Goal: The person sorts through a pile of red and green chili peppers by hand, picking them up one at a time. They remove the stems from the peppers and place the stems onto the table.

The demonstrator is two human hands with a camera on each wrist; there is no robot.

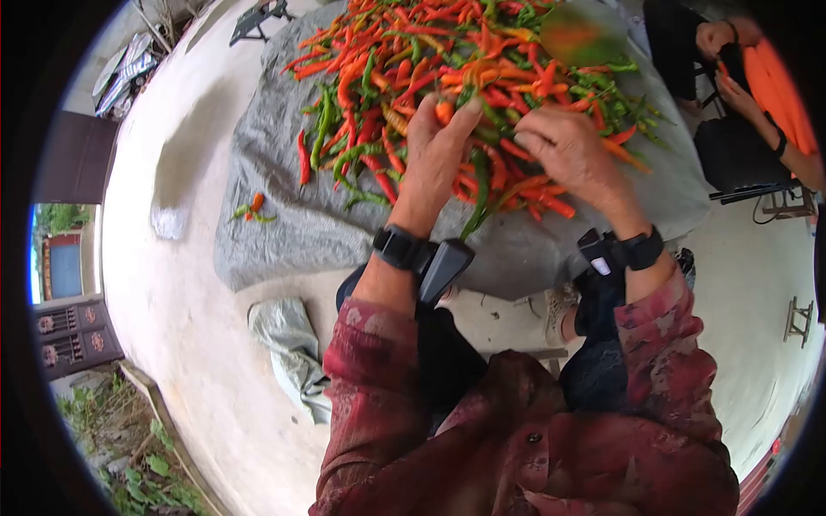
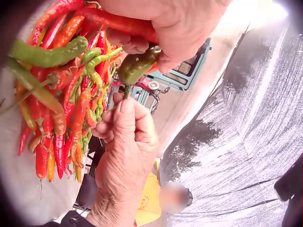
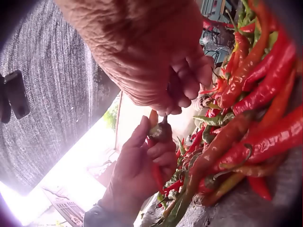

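My left hand [image 1: 430, 155] grips a few chili peppers over the near side of a big pile. Among them are a dark green chili pepper [image 2: 135, 68] and a long red chili pepper [image 2: 120, 22]. The fingertips of my right hand [image 2: 124, 142] pinch the green pepper's stem [image 2: 127, 90], close below my left hand in the left wrist view. In the right wrist view, my left hand [image 3: 132, 172] holds the green pepper upright, stem toward my right fingertips. The pile of chili peppers [image 1: 422, 64] is mostly red and orange with some green.
The pile lies on a grey cloth [image 1: 292, 228]. A small orange and green pepper cluster [image 1: 254, 209] sits apart at left. Another person's hands [image 1: 727, 82] are at the far right. A pale sack [image 1: 288, 344] lies on the floor, and a small wooden stool [image 1: 798, 322] stands right.
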